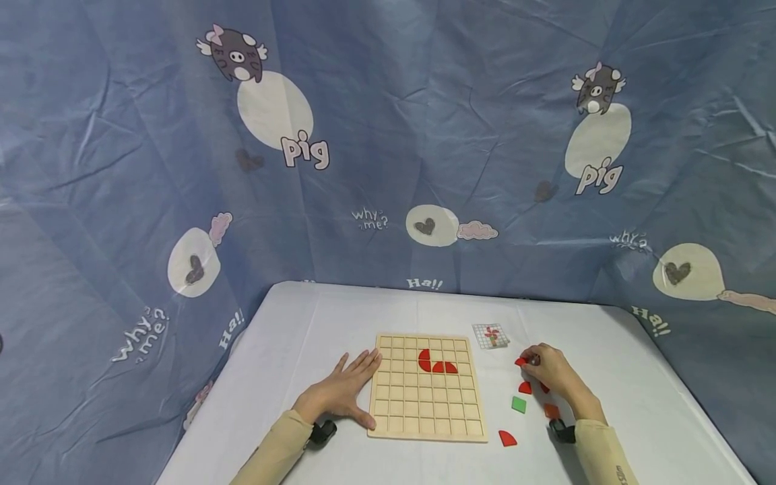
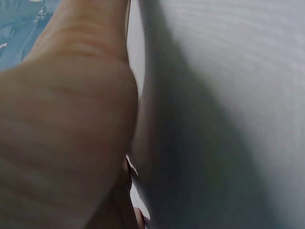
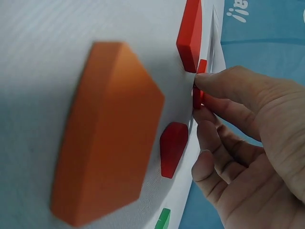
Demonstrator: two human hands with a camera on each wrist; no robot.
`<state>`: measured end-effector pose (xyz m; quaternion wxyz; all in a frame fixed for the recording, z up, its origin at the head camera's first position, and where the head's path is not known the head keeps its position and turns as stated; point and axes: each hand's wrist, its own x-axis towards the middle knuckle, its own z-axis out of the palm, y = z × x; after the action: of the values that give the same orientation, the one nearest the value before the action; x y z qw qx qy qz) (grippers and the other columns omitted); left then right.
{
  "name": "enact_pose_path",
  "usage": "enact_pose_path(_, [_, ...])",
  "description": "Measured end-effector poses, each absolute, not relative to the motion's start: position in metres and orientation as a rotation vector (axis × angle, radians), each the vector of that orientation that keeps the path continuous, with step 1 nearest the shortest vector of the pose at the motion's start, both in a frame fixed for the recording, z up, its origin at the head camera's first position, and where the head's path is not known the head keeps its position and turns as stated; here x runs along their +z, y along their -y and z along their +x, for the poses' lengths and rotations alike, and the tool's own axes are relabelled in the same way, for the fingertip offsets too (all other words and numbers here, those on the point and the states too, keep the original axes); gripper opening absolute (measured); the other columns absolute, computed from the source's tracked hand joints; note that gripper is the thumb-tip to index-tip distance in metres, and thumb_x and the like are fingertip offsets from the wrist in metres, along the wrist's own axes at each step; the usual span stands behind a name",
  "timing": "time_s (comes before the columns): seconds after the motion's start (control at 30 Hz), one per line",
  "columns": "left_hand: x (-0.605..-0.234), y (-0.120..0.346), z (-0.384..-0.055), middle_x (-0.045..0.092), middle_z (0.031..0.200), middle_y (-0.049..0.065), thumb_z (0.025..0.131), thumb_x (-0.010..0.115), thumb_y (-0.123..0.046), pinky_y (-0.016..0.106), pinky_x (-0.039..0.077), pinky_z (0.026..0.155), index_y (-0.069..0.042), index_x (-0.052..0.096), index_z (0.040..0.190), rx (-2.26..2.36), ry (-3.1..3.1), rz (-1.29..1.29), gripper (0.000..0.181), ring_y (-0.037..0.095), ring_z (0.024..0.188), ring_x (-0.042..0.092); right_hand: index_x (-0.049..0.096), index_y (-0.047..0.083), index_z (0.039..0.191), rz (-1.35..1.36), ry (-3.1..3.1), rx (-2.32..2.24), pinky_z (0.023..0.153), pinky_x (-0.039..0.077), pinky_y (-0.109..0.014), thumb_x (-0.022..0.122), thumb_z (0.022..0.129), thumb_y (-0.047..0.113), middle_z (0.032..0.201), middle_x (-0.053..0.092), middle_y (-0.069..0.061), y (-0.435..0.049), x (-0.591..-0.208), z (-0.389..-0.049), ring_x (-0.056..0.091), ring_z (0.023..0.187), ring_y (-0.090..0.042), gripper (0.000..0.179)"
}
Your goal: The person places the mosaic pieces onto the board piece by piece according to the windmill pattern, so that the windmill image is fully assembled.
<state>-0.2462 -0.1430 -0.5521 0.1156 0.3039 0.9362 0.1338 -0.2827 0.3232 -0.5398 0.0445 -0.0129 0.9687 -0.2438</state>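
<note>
My left hand (image 1: 342,391) lies with fingers spread along the left side of a square wooden grid board (image 1: 412,426), fingertips and thumb touching its edge. Several red quarter-circle pieces sit in the board's upper right cells, one of them a red piece (image 1: 451,368) at the row's right end. To the right of the board, my right hand (image 1: 548,367) pinches a red piece (image 3: 198,98) between thumb and fingers, close to the table. The left wrist view has only the skin of the left hand (image 2: 62,133) and its shadow on the cloth.
Right of the board lie a green square (image 1: 519,405), an orange block (image 3: 107,138), a red quarter-circle (image 1: 508,439) at the front and more red pieces near the right hand. A card (image 1: 481,342) with a gridded picture lies behind them. A blue printed curtain (image 1: 376,87) surrounds the white table.
</note>
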Motion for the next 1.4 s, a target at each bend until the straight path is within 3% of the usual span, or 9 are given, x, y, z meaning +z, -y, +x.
enact_pose_path(0.13, [-0.5522, 0.1431, -0.2463, 0.007, 0.164, 0.01, 0.056, 0.073, -0.072, 0.06, 0.003, 0.12, -0.008, 0.01, 0.156, 0.389, -2.744, 0.893, 0.134, 0.03, 0.151, 0.006, 0.07, 0.002, 0.103, -0.077, -2.98, -0.75, 0.072, 0.053, -0.035, 0.072, 0.084, 0.008, 0.096, 0.061, -0.01, -0.323, -0.5402, -0.2828, 0.053, 0.081, -0.019, 0.021])
enact_pose_path(0.43, [-0.5521, 0.1438, -0.2462, 0.007, 0.164, 0.009, 0.057, 0.074, -0.072, 0.059, 0.003, 0.12, -0.008, 0.01, 0.156, 0.391, -2.741, 0.896, 0.134, 0.029, 0.151, 0.006, 0.072, 0.006, 0.107, -0.162, -2.994, -0.759, 0.086, 0.053, -0.051, 0.068, 0.084, 0.0, 0.11, 0.064, -0.013, -0.3211, -0.5391, -0.2819, 0.06, 0.094, -0.026, 0.024])
enact_pose_path(0.6, [-0.5513, 0.1435, -0.2464, 0.007, 0.164, 0.009, 0.057, 0.073, -0.073, 0.059, 0.003, 0.12, -0.008, 0.01, 0.156, 0.387, -2.745, 0.893, 0.134, 0.029, 0.151, 0.006, 0.065, 0.0, 0.116, -0.065, -2.978, -0.762, 0.081, 0.054, -0.046, 0.07, 0.085, 0.014, 0.108, 0.061, -0.015, -0.3209, -0.5399, -0.2842, 0.057, 0.09, -0.024, 0.035])
enact_pose_path(0.73, [-0.5507, 0.1433, -0.2464, 0.007, 0.164, 0.01, 0.057, 0.073, -0.072, 0.06, 0.003, 0.12, -0.008, 0.01, 0.156, 0.386, -2.745, 0.89, 0.134, 0.03, 0.151, 0.007, 0.062, -0.002, 0.114, -0.003, -2.966, -0.763, 0.073, 0.053, -0.038, 0.077, 0.082, 0.023, 0.099, 0.062, -0.011, -0.3194, -0.5402, -0.2839, 0.056, 0.084, -0.021, 0.043])
enact_pose_path(0.87, [-0.5504, 0.1431, -0.2465, 0.007, 0.163, 0.011, 0.057, 0.073, -0.073, 0.06, 0.003, 0.12, -0.008, 0.01, 0.156, 0.384, -2.74, 0.886, 0.134, 0.031, 0.151, 0.007, 0.063, -0.003, 0.112, 0.004, -2.95, -0.785, 0.068, 0.051, -0.033, 0.076, 0.082, 0.015, 0.095, 0.063, -0.01, -0.3182, -0.5388, -0.282, 0.056, 0.081, -0.019, 0.037])
enact_pose_path(1.07, [-0.5506, 0.1428, -0.2465, 0.007, 0.164, 0.01, 0.056, 0.072, -0.075, 0.059, 0.003, 0.12, -0.008, 0.01, 0.156, 0.378, -2.744, 0.877, 0.135, 0.03, 0.151, 0.007, 0.067, 0.0, 0.111, -0.116, -2.966, -0.757, 0.07, 0.051, -0.036, 0.07, 0.083, 0.005, 0.1, 0.062, -0.011, -0.3179, -0.5363, -0.2819, 0.055, 0.083, -0.019, 0.028])
enact_pose_path(1.4, [-0.5505, 0.1428, -0.2459, 0.008, 0.163, 0.011, 0.056, 0.073, -0.074, 0.059, 0.003, 0.12, -0.007, 0.011, 0.156, 0.383, -2.746, 0.88, 0.135, 0.031, 0.151, 0.008, 0.068, 0.0, 0.109, -0.092, -2.964, -0.767, 0.069, 0.05, -0.034, 0.071, 0.083, 0.006, 0.098, 0.062, -0.01, -0.3176, -0.5383, -0.2828, 0.054, 0.082, -0.019, 0.026])
